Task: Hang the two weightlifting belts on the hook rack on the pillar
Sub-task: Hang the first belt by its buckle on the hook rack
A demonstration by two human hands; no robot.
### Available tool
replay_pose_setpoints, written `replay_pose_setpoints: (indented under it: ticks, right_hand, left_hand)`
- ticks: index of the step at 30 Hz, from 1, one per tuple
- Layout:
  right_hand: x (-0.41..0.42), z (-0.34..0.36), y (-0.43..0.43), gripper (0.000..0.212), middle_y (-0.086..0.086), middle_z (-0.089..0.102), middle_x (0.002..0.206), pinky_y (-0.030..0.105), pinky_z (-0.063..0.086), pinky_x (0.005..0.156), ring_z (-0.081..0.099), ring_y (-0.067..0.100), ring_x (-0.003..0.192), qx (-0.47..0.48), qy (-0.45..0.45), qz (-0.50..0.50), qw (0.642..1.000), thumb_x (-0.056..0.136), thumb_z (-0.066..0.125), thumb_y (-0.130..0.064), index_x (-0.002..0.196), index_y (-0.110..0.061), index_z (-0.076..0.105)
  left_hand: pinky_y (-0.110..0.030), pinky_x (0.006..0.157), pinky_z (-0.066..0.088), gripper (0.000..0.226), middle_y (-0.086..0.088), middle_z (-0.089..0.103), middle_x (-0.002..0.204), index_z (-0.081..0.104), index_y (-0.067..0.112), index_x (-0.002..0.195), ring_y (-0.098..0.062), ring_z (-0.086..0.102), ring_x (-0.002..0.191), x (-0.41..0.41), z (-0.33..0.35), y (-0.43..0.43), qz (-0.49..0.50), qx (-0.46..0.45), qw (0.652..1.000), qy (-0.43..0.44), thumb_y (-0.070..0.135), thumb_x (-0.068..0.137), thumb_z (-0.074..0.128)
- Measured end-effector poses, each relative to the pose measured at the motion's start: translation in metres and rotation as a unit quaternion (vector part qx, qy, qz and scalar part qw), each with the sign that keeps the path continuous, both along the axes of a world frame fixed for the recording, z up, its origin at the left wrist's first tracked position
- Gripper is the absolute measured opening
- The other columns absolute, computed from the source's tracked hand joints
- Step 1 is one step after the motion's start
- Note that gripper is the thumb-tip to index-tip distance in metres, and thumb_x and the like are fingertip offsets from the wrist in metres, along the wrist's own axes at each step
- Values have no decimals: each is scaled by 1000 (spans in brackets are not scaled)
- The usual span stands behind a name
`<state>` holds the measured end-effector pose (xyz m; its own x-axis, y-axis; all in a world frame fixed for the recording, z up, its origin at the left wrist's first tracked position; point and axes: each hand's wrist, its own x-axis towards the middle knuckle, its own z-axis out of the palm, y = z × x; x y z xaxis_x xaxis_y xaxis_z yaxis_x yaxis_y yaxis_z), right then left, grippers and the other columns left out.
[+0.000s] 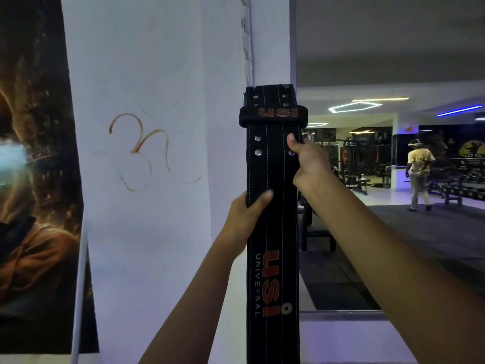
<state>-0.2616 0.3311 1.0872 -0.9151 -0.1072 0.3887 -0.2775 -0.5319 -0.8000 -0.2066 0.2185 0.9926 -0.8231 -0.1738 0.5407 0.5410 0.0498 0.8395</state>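
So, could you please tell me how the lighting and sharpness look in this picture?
Head view: dim and bluish on the pillar; the black belt keeps readable lettering; ceiling strip lights blow out to white; the poster at the left edge looks soft, with a glare patch; wide-angle bending shows at the edges.

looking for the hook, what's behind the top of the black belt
Behind the black leather belt shows only the white pillar and a metal sliver at its top left; any hook is covered.
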Motion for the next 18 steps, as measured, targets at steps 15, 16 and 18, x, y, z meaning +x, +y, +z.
replay_pose_setpoints:
  ticks: [15, 16, 18]
  right_hand:
    - [2, -17, -3, 7, 7, 68, 100, 49, 53, 91, 66, 28, 103, 5, -7, -25, 1000, 84, 65, -15, 78, -18, 66]
    - [1, -19, -3, 7, 4, 68, 96, 49, 54, 91, 66, 26, 99, 4, -10, -24, 1000, 84, 65, -15, 78, -18, 66]
    - [-1, -22, -3, 7, 2, 67, 90, 48, 54, 91, 65, 24, 95, 1, -17, -24, 1000, 84, 66, -16, 77, -18, 66]
  left_hand:
    - [-36, 87, 56, 27, -11, 72, 107, 66, 11, 109, -25, 70, 98, -1, -88, -20, -69, -35, 986, -146, 28, 88, 60]
    - [-37, 90, 55, 26, -11, 72, 108, 67, 11, 108, -25, 70, 99, 0, -99, -22, -73, -61, 982, -164, 27, 88, 61]
    - [-36, 90, 55, 23, -12, 71, 108, 67, 12, 107, -25, 69, 100, 0, -108, -26, -73, -83, 978, -179, 24, 88, 61]
